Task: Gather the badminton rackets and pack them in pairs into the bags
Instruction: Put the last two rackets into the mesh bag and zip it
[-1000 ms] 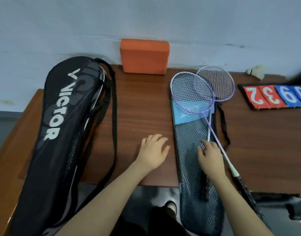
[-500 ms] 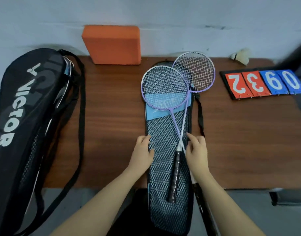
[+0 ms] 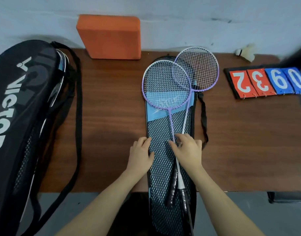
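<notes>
Nearest us, our two forearms reach in over the table edge. Our left hand lies flat on the left edge of the mesh bag, fingers straight and close together, pressing the netting down. Our right hand sits on the bag just beside it, fingers curled over the two racket shafts where they cross; we cannot tell whether it pinches them or only rests on them. The mesh bag runs lengthwise away from us, its near end hanging off the table edge, a black strap looping out on its right. Two rackets lie on top of it, not inside: the left racket with its head over the bag's blue panel, the right racket with its head farther back, overlapping the first and reaching past the bag's far end. Their black grips lie side by side at the near end. Well to the left lies the black Victor bag, its straps spilling onto the wood. Farther back, score cards sit at right, a shuttlecock behind them, and an orange block leans against the wall.
</notes>
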Available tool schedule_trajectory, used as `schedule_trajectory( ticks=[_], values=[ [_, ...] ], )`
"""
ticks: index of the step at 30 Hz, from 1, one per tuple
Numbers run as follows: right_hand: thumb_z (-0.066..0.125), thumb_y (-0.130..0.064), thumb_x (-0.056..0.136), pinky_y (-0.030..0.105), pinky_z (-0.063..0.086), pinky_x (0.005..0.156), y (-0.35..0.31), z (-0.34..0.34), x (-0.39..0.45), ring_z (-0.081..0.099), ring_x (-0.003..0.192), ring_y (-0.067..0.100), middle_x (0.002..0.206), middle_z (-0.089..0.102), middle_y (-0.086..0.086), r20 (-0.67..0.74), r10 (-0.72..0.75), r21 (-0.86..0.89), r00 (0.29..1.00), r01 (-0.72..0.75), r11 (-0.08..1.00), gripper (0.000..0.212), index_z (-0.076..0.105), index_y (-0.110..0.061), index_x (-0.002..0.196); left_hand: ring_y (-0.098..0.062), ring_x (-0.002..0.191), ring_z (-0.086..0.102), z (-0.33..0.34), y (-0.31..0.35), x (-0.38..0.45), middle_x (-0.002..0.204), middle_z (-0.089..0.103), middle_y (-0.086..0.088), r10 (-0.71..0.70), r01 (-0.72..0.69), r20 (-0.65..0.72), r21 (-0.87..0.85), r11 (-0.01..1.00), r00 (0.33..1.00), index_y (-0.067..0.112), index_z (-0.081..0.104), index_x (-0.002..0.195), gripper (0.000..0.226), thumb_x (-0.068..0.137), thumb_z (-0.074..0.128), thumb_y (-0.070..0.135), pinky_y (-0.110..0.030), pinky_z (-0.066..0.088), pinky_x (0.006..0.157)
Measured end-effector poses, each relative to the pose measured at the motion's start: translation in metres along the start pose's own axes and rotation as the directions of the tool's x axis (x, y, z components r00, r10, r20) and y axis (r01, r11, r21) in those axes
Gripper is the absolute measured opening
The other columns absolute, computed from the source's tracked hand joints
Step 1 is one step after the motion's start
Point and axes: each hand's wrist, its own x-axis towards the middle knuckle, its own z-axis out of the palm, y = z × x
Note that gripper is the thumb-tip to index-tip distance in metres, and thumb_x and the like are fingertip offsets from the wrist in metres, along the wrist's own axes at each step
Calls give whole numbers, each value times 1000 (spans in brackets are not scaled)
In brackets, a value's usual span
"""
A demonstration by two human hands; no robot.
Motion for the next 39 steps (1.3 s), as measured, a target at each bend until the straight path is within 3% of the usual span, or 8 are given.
schedule_trajectory(
  ticks=[5, 10, 15, 19, 24, 28, 32, 39],
  values=[
    [50, -16, 87, 35, 34, 73, -11, -1, 4, 58, 75, 27, 76, 60, 1, 94, -5, -15, 996, 6, 1000, 12, 59, -13, 96, -19, 124, 35, -1, -2, 3, 137, 36, -2, 6, -6, -1, 17, 1000, 1000, 16, 34, 140, 55, 89, 55, 24, -34, 28, 97],
    [51, -6, 92, 15, 33, 58, -1, -18, 12, 49, 68, 16, 84, 54, 7, -143, 81, 309, 986, -33, 950, 28, 57, 1, 117, -17, 128, 32, -5, -5, 4, 138, 36, -1, 27, -26, 22, -12, 1000, 999, 17, 34, 141, 54, 91, 53, 25, -35, 27, 99],
    [47, -8, 94, 24, 32, 64, 8, -7, 27, 49, 75, 19, 90, 54, 11, -160, 189, 324, 969, -129, 937, 29, 56, 1, 120, -16, 127, 33, -9, -4, 5, 137, 38, 0, 31, -31, 13, -25, 999, 999, 17, 37, 139, 50, 92, 51, 24, -32, 25, 98],
    [49, -19, 94, 43, 46, 74, 7, 5, 32, 57, 87, 33, 102, 55, 12, -77, 236, 213, 969, -215, 953, 37, 50, -5, 128, -18, 126, 33, -12, -4, 11, 135, 38, -1, 43, -43, 11, 5, 999, 999, 17, 40, 137, 47, 92, 50, 25, -32, 24, 99],
    [53, -46, 89, 45, 33, 93, 0, 9, 32, 50, 113, 29, 122, 54, 9, 7, 254, 5, 967, -254, 967, 64, 35, -12, 140, -20, 126, 35, -11, 0, 26, 135, 35, -3, 11, -11, 8, -20, 1000, 1000, 14, 37, 137, 50, 91, 52, 25, -34, 24, 102],
    [52, -29, 90, 40, 32, 85, -8, 13, 37, 52, 104, 29, 117, 56, 9, -24, 233, -33, 972, -234, 972, 53, 36, -11, 137, -25, 124, 39, -8, 2, 33, 139, 30, -5, 5, -1, 34, -89, 996, 999, 9, 34, 139, 54, 91, 54, 19, -35, 29, 106],
    [52, -9, 87, 40, 41, 77, -9, 9, 37, 55, 89, 32, 104, 58, 13, -66, 211, 155, 975, -199, 968, 45, 46, -7, 131, -25, 129, 36, -5, 0, 35, 141, 28, -7, 9, -6, 24, -121, 993, 1000, 6, 34, 139, 54, 89, 55, 14, -33, 30, 110],
    [56, 5, 84, 4, 32, 66, 41, -29, 21, 51, 77, 15, 96, 61, 14, -211, 157, 315, 965, -85, 945, 37, 59, 0, 121, -29, 130, 31, 7, 11, 32, 142, 30, -14, -58, 57, -97, -11, 998, 994, 6, 41, 135, 50, 87, 55, 12, -36, 26, 109]
  ],
)
